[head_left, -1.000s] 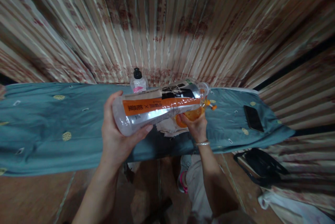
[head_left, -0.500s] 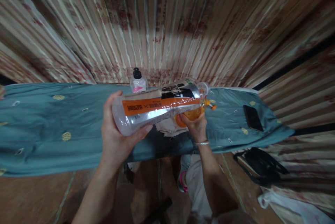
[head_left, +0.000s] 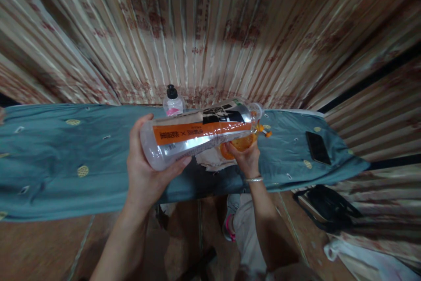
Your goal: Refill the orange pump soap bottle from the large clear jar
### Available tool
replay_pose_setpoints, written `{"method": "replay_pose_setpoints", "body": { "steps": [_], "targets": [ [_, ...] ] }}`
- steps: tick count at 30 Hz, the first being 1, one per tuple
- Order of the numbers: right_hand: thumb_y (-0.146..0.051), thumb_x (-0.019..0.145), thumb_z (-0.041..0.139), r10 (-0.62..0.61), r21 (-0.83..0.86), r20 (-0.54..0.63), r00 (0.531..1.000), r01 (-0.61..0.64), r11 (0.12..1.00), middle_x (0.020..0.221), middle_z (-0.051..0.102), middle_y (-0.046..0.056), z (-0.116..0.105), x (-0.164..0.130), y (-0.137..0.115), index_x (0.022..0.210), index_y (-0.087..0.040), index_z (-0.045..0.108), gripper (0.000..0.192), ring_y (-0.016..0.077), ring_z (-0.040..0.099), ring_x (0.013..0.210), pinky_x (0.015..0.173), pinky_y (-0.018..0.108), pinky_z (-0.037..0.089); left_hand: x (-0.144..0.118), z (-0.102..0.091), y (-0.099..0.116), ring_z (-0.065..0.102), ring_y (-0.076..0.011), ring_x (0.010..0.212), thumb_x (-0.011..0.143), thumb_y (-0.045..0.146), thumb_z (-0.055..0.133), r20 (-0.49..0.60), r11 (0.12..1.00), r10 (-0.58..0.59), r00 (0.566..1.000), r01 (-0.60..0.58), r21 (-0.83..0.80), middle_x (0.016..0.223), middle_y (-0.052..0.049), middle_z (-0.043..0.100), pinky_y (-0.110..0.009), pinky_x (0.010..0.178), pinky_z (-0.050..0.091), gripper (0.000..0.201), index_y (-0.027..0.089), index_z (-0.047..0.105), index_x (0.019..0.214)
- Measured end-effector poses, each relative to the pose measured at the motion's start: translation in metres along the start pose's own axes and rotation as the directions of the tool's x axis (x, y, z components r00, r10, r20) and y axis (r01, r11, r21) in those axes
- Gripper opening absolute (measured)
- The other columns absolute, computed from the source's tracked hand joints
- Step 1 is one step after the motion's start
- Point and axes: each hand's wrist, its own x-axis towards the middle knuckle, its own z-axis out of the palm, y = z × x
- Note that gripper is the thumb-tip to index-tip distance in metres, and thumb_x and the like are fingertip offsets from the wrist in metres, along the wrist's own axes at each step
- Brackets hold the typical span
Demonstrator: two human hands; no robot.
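My left hand (head_left: pixel 144 165) is wrapped round the base end of a large clear plastic drink bottle (head_left: pixel 200 129) with an orange, black and silver label. The bottle lies nearly level in the air, its uncapped-looking neck pointing right and tilted slightly away. Below that neck, my right hand (head_left: pixel 246 156) grips an orange see-through container (head_left: pixel 244 142), with a small orange-and-white part sticking out at its right. The drink bottle hides much of this container, and I cannot tell whether the two touch. Beneath them a whitish crumpled cloth or paper (head_left: pixel 212 160) lies on the teal covering.
A narrow board with a teal patterned cover (head_left: pixel 66 154) runs across. A small black-capped bottle (head_left: pixel 173 102) stands at its back edge, and a black phone (head_left: pixel 318 147) lies at right. Pleated curtains (head_left: pixel 204 31) hang behind. A black bag (head_left: pixel 329 208) is at lower right.
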Motion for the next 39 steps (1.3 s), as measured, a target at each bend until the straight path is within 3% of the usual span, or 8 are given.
{"method": "replay_pose_setpoints", "body": {
  "steps": [8,14,21,39],
  "targets": [
    [-0.065,0.055,0.079,-0.015,-0.008,-0.003,1.0,0.015,1.0,0.1,0.075,0.015,0.0004,0.0004,0.0025,0.112,-0.017,0.057,0.078,0.0321,0.071,0.092,0.082,0.044,0.055,0.0,0.0003,0.0013,0.065,-0.0237,0.098,0.057,0.041,0.089,0.001,0.999,-0.017,1.0,0.017,-0.027,0.117,-0.004,0.064,-0.04,0.089,0.057,0.087,0.029,0.054,0.136],
    [-0.065,0.056,0.079,-0.025,0.021,-0.002,1.0,0.025,0.999,0.102,0.075,0.014,0.0004,0.0001,0.0025,0.112,-0.018,0.057,0.076,0.0312,0.071,0.093,0.083,0.043,0.056,-0.0006,0.0001,-0.0002,0.063,-0.0255,0.106,0.057,0.042,0.089,0.011,0.996,-0.073,0.997,0.073,-0.041,0.125,-0.004,0.061,-0.043,0.098,0.053,0.088,0.03,0.054,0.136],
    [-0.064,0.054,0.081,-0.002,0.019,0.0,1.0,0.002,1.0,0.101,0.075,0.015,0.0002,0.0003,0.0016,0.113,-0.017,0.058,0.079,0.0316,0.071,0.091,0.081,0.043,0.056,-0.0003,0.0,0.0029,0.062,-0.0229,0.103,0.057,0.043,0.089,0.015,0.995,-0.085,0.996,0.086,-0.043,0.12,-0.003,0.062,-0.038,0.093,0.053,0.088,0.03,0.053,0.135],
    [-0.066,0.055,0.079,-0.004,0.02,0.004,1.0,0.004,1.0,0.104,0.074,0.015,0.0006,0.0001,0.0023,0.114,-0.017,0.056,0.08,0.0328,0.071,0.097,0.085,0.045,0.056,-0.0003,-0.0001,-0.0042,0.065,-0.0231,0.096,0.054,0.044,0.09,0.006,1.0,-0.004,1.0,0.004,-0.004,0.117,-0.004,0.063,-0.041,0.085,0.057,0.091,0.027,0.053,0.136]
  ]
}}
